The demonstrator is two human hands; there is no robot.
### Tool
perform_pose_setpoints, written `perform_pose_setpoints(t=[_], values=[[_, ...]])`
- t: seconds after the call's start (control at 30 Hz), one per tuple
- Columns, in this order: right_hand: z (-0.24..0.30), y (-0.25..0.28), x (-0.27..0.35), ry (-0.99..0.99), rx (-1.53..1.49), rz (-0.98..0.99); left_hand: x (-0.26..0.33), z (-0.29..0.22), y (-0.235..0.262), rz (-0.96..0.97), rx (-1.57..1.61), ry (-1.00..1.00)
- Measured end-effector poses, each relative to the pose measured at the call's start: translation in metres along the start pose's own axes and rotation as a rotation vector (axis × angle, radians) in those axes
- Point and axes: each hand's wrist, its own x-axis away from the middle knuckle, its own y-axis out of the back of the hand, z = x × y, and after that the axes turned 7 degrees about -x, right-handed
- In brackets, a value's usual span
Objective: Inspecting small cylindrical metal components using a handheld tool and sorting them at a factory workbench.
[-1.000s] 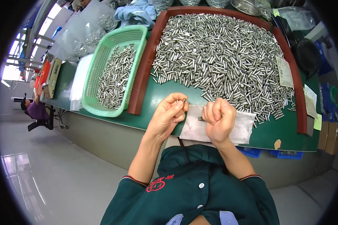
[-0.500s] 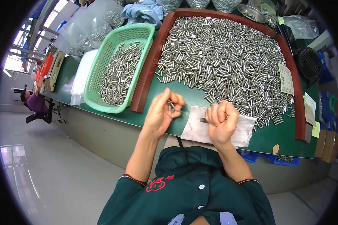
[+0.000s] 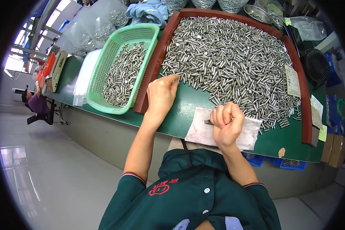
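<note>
A large heap of short shiny metal pins (image 3: 226, 57) is spread over the green table. My left hand (image 3: 161, 96) reaches to the heap's near left edge, thumb and fingers pinched together at the pins there. Its palm faces away, so whatever lies in its fingers is hidden. Over a stained white cloth (image 3: 199, 132), my right hand (image 3: 228, 124) is closed in a fist. A tool with a dark flat tip (image 3: 208, 122) pokes out of its left side; the rest is covered by the fingers.
Dark red rails (image 3: 151, 73) border the heap. Left of them stands a green plastic basket (image 3: 97, 76) holding more pins. Clear bags of pins (image 3: 99, 27), a blue cloth (image 3: 147, 13) and a metal bowl (image 3: 257, 13) lie behind. A black fan (image 3: 315, 65) is at the right. Another person (image 3: 38, 103) sits far left.
My left hand has moved forward from near the table's front edge to the heap, turning its back upward as its fingers came together. My right hand has stayed over the cloth.
</note>
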Motion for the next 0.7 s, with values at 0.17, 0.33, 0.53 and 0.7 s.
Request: perform_pose_setpoints(t=[0.17,0.33,0.53,0.7], values=[[0.000,0.002,0.000,0.015,0.007,0.001,0.000,0.004,-0.014,-0.083,-0.036,-0.136],[-0.006,0.012,0.003,0.160,0.299,-0.024,-0.003,0.000,-0.026,-0.100,-0.067,-0.120],[-0.004,0.005,0.006,0.061,0.042,-0.004,0.001,-0.001,-0.021,-0.104,-0.062,-0.062],[0.007,0.002,0.009,0.090,0.089,0.014,0.004,-0.012,-0.017,-0.087,-0.041,-0.055]])
